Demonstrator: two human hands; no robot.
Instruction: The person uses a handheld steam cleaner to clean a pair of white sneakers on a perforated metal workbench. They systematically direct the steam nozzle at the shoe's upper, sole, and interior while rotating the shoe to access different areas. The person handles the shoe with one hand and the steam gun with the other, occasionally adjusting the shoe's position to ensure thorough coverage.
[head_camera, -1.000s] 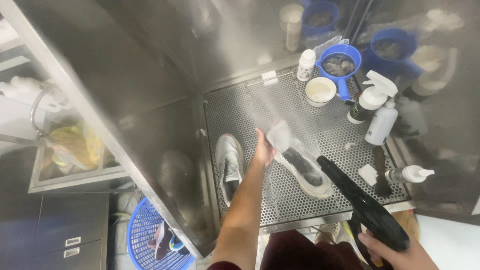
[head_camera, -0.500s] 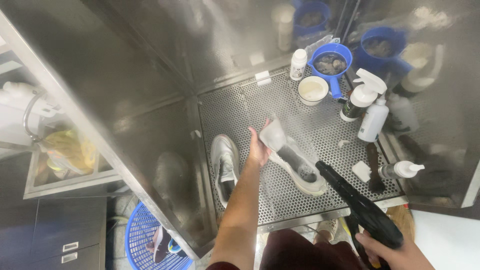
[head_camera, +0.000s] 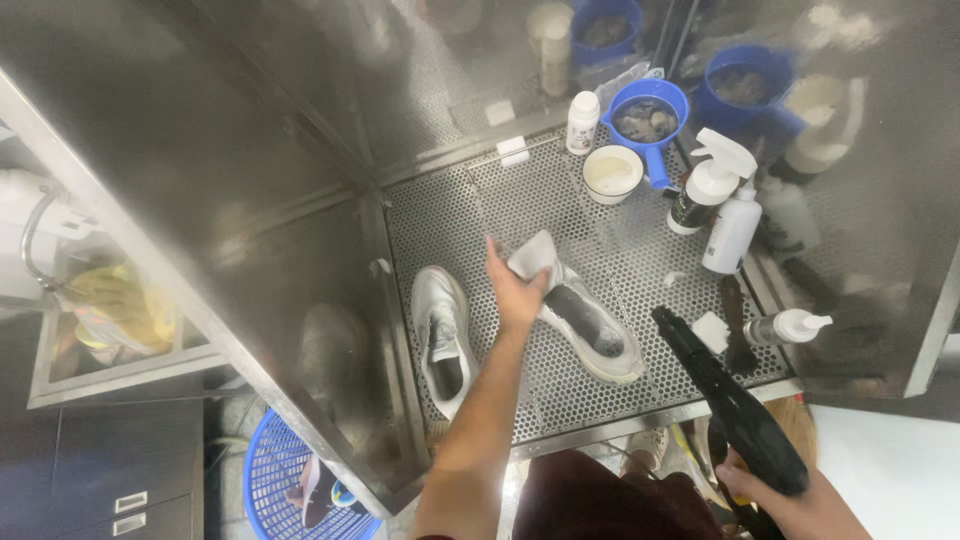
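My left hand (head_camera: 515, 285) grips the toe end of a white sneaker (head_camera: 590, 320), holding it tilted over the perforated metal floor (head_camera: 560, 200) of a steel cabinet. Its dark opening faces up. The second white sneaker (head_camera: 442, 335) lies flat to the left, close to the steel side wall. My right hand (head_camera: 790, 500) at the bottom right holds a black spray gun (head_camera: 725, 400), whose nozzle points up-left toward the held shoe, a short gap away.
At the back stand a small white bottle (head_camera: 582, 122), a blue scoop (head_camera: 648, 120) and a white bowl (head_camera: 612, 172). Spray bottles (head_camera: 720, 200) and a brush (head_camera: 735, 325) line the right side. A blue basket (head_camera: 300, 480) sits below left.
The view has shifted slightly. My left hand keeps hold of the sneaker in about the same spot. The spray gun stays aimed at it.
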